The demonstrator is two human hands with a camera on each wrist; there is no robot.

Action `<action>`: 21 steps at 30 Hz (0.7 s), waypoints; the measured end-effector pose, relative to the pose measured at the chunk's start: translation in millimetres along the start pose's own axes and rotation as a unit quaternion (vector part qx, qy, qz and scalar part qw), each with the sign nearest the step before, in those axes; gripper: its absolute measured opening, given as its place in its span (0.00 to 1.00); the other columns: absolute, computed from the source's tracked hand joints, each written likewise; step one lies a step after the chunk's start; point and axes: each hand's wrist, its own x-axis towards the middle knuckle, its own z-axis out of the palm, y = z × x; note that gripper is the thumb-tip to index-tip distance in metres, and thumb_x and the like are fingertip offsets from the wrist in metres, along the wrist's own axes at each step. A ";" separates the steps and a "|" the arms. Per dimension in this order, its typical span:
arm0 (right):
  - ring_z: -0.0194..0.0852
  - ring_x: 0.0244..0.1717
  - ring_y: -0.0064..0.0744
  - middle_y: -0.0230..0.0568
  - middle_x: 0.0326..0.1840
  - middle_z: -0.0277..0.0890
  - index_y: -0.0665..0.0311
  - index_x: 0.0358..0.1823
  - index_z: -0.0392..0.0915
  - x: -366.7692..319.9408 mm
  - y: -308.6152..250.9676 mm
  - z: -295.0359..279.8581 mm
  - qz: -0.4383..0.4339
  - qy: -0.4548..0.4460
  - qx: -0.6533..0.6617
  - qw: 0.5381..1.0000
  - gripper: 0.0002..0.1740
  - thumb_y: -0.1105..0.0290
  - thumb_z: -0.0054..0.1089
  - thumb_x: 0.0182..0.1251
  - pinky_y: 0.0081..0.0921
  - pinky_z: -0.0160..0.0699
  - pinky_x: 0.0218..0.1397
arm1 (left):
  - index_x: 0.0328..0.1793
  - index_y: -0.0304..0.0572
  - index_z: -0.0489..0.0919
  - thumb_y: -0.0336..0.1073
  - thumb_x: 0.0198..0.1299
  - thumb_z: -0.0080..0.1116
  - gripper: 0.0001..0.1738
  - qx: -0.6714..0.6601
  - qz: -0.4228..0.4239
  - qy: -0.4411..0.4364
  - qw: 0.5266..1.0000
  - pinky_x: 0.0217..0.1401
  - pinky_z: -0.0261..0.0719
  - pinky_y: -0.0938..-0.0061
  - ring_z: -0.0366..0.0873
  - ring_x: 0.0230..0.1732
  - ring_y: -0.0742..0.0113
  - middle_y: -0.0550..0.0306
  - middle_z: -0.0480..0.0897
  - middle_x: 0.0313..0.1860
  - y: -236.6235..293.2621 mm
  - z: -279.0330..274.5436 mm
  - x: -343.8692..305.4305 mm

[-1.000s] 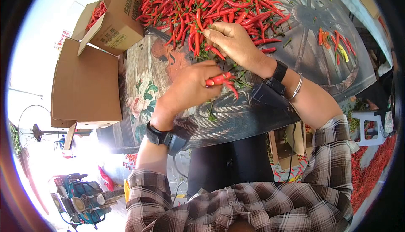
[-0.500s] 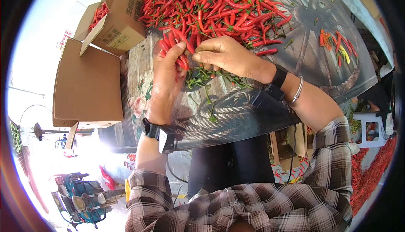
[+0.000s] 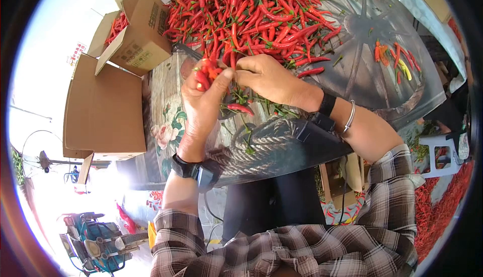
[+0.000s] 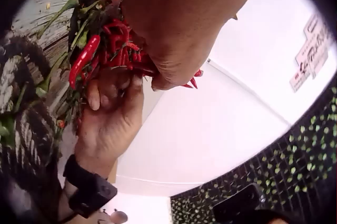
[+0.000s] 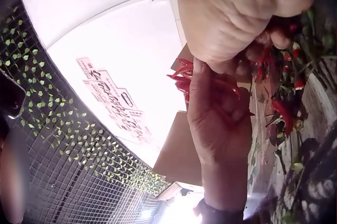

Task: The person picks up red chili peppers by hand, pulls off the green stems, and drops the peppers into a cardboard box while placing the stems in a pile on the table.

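My left hand (image 3: pixel 201 108) holds several red chili peppers (image 3: pixel 209 70), their tips and cut ends poking out past the fingers. Close against its thumb is my right hand (image 3: pixel 276 81), fingers bent in a pinch at a chili pepper whose gripped end is mostly hidden by the fingertips. In the left wrist view, the right hand (image 4: pixel 108 121) meets the left one beside red chilies (image 4: pixel 121 45). One loose red chili (image 3: pixel 240 109) lies just below the hands, among green stems (image 3: pixel 246 95) on the table.
A large pile of red chilies (image 3: pixel 251 15) covers the far table. A few red chilies and a yellow one (image 3: pixel 405 69) lie at the right. Cardboard boxes (image 3: pixel 108 108) stand along the left edge, one with chilies inside. A white stool (image 3: pixel 437 156) is at the right.
The left hand first swung up from below the right with its chilies. Since then a loose chili has appeared on the stems, and the right hand has shifted slightly down.
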 end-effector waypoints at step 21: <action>0.59 0.21 0.20 0.32 0.16 0.64 0.70 0.24 0.71 2.3 1.1 -11.2 0.013 0.052 0.036 0.998 0.20 0.61 0.50 0.70 0.28 0.62 0.27 | 0.38 0.34 0.80 0.29 0.47 0.69 0.12 0.314 -0.095 -0.360 0.873 0.32 0.69 0.75 0.68 0.27 0.77 0.64 0.76 0.24 20.7 -24.0 4.4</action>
